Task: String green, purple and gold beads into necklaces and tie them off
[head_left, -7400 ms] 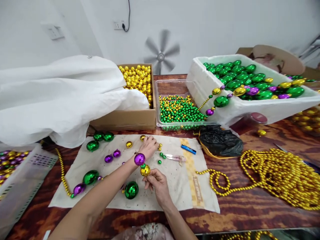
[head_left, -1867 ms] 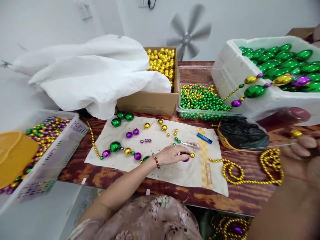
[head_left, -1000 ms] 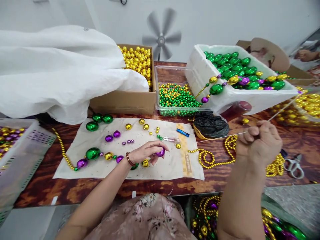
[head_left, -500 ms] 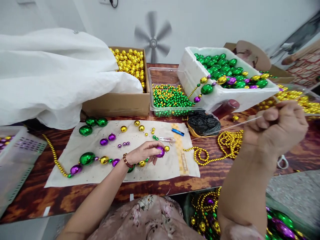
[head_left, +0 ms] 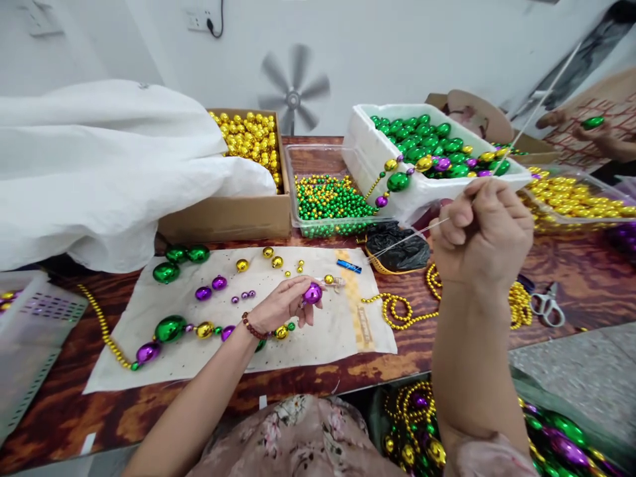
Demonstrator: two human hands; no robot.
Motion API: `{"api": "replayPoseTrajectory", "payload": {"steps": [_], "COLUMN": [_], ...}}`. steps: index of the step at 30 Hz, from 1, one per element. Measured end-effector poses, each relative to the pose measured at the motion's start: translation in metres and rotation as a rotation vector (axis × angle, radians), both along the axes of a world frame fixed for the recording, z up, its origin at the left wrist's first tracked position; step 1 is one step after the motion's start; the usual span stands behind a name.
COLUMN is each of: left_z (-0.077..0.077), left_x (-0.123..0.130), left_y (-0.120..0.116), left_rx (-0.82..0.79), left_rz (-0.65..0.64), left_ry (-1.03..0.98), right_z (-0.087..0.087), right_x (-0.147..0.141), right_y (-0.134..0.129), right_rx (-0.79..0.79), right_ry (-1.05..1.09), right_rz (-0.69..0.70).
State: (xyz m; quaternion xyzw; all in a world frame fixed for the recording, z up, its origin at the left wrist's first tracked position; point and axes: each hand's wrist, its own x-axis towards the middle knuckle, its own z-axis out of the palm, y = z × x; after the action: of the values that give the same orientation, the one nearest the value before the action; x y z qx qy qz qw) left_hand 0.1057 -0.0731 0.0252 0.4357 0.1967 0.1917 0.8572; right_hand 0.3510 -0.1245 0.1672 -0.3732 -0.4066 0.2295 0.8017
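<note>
Purple and glossy, the ball [head_left: 313, 293] sits over the cloth [head_left: 328, 338], grasped by the fingers [head_left: 297, 289] of the left hand [head_left: 277, 307]. It looks light, stiff, slippery and perhaps dentable; best cupped round its middle. The right hand [head_left: 489, 232] clenches the thread [head_left: 422, 232], probably limp unless held taut.

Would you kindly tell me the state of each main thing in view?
Left hand, gripping a purple ball
Right hand, raised, holding white thread
White thread, taut
Cardboard box, open, gold balls inside
White foam box, open, green beads inside
Fan, apparently spinning, blades blurred
Plug, in the socket
</note>
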Motion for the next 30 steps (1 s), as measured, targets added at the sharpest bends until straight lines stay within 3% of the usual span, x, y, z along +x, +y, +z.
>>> {"api": "replayPoseTrajectory", "payload": {"steps": [5,11,14,17,22,26,30], "left_z": [0.0,0.002,0.007,0.013,0.019,0.024,0.028], "left_x": [0.001,0.005,0.006,0.007,0.008,0.009,0.009], "left_y": [0.0,-0.003,-0.003,-0.001,-0.001,-0.006,-0.005], "left_rx": [-0.024,-0.027,0.01,0.066,0.083,0.011,-0.055], "left_rz": [0.063,0.198,0.323,0.427,0.499,0.507,0.549], "left_ry": [-0.003,-0.061,-0.118,-0.135,-0.147,-0.156,-0.178], "right_z": [-0.008,-0.022,-0.043,-0.078,-0.128,-0.141,-0.146], "right_x": [0.005,0.0,-0.018,-0.05,-0.107,-0.13,-0.132], "right_y": [0.004,-0.002,-0.008,-0.012,-0.018,-0.022,-0.027], "right_rx": [-0.061,-0.17,-0.301,-0.438,-0.538,-0.59,-0.608], "right_ry": [0.022,0.024,0.015,0.07,0.197,0.26,0.288], "right_rz": [-0.021,0.052,0.147,0.293,0.41,0.485,0.502]}}
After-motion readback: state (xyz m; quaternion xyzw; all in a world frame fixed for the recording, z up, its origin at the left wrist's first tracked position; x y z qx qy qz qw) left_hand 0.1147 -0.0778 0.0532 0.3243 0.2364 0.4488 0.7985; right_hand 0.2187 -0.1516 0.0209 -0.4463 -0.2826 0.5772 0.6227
